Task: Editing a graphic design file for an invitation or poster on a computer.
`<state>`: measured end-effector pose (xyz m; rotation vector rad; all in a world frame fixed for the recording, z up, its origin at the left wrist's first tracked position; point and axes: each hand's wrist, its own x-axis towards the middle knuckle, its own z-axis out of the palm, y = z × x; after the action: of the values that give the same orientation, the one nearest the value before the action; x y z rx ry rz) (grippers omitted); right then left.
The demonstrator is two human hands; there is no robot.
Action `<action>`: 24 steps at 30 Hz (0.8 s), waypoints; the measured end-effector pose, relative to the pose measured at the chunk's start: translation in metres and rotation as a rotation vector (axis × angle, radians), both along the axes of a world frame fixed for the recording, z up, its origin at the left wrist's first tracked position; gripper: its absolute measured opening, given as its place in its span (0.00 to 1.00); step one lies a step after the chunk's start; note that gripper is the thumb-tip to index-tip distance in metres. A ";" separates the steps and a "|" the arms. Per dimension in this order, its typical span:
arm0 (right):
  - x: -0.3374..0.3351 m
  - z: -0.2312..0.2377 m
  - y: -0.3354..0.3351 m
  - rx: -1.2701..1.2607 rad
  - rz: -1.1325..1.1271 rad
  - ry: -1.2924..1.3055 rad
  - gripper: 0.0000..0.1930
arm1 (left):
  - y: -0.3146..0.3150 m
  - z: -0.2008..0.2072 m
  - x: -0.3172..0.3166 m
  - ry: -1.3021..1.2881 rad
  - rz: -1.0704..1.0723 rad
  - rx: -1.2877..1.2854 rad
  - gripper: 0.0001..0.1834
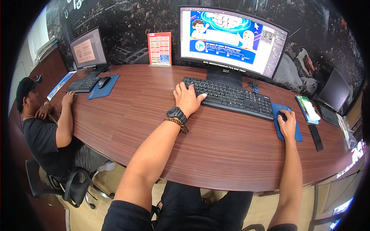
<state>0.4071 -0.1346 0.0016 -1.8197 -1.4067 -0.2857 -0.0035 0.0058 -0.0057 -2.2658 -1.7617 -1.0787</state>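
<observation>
Brown desk (219, 154), keyboard (231, 97), mouse (283, 115), dark wall (142, 17)

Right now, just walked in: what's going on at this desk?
A person is at a computer. Their left hand rests on the left end of the black keyboard, and their right hand is on the black mouse, over a blue pad. The monitor ahead shows a colourful blue layout with cartoon figures. To the left, a seated co-worker has one hand by the near edge of a second keyboard.
</observation>
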 end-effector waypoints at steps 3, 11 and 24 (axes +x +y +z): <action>-0.002 0.001 0.000 -0.008 -0.001 0.004 0.15 | 0.001 0.000 -0.001 0.010 -0.001 0.000 0.38; 0.001 0.000 0.001 0.011 0.009 -0.027 0.15 | 0.000 0.001 -0.001 0.009 -0.013 -0.017 0.38; 0.000 0.001 0.000 -0.001 0.006 -0.013 0.15 | -0.002 0.004 -0.002 0.005 -0.021 -0.083 0.40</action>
<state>0.4071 -0.1342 0.0028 -1.8171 -1.4217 -0.2937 -0.0053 0.0042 -0.0019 -2.3369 -1.8175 -1.0216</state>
